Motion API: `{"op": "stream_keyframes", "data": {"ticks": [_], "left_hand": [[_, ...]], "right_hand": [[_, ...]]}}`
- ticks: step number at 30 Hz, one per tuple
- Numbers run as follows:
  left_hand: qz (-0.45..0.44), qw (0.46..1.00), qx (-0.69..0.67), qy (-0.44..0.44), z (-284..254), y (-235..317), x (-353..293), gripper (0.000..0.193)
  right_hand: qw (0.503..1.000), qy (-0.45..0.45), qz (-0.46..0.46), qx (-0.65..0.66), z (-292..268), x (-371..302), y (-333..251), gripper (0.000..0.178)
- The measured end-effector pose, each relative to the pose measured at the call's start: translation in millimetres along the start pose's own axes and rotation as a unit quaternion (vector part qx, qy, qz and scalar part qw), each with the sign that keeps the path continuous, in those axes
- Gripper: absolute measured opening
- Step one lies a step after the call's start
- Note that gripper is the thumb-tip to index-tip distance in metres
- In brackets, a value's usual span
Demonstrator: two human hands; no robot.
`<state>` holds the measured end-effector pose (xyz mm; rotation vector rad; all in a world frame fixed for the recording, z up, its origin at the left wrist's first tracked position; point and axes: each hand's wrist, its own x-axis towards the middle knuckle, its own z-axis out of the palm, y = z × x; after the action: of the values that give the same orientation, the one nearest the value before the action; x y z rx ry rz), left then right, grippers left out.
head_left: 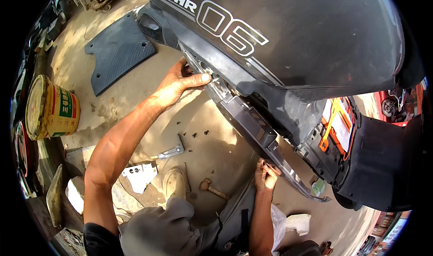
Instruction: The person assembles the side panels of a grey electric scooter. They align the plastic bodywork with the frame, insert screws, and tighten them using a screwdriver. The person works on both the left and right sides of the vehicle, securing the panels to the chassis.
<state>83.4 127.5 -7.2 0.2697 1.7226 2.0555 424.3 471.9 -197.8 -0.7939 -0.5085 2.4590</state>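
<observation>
Looks partway to us: our left hand (182, 82) is clamped, thumb on top, around the upper end of the long, narrow dark-grey plastic trim panel (248, 120) beside the glossy dark-grey scooter body (315, 39), while our right hand (267, 174) curls its fingers at the lower stretch, grip honestly hard to tell. There's a gap along the lower stretch, and tiny dark screws (194, 135) lie on the tan floor (216, 154), so fastening seems undone. The inner edge is tight against the body up top, but our side has decent elbow room.

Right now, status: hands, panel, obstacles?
Left hand gripping long dark panel, upper part. Right hand holding lower part. Scooter body close alongside.
</observation>
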Motion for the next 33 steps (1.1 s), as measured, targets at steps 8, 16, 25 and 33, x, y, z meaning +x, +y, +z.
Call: {"op": "stream_keyframes", "data": {"ticks": [8, 16, 25, 33], "left_hand": [[0.031, 0.996, -0.079, 0.000, -8, -13, 2, 0.095], [0.154, 0.925, -0.344, 0.048, -32, 5, 29, 0.070], [0.181, 0.821, -0.541, 0.002, -35, 5, 55, 0.039], [0.219, 0.815, -0.537, -0.001, -36, -15, 80, 0.052]], "right_hand": [[0.980, -0.189, -0.007, -0.068, 41, 6, 8, 0.020], [0.975, -0.133, 0.113, -0.140, -3, 28, 4, 0.042], [0.970, -0.073, 0.073, -0.220, 8, 9, 8, 0.034], [0.970, -0.038, 0.068, -0.232, 2, 11, 19, 0.026]]}}
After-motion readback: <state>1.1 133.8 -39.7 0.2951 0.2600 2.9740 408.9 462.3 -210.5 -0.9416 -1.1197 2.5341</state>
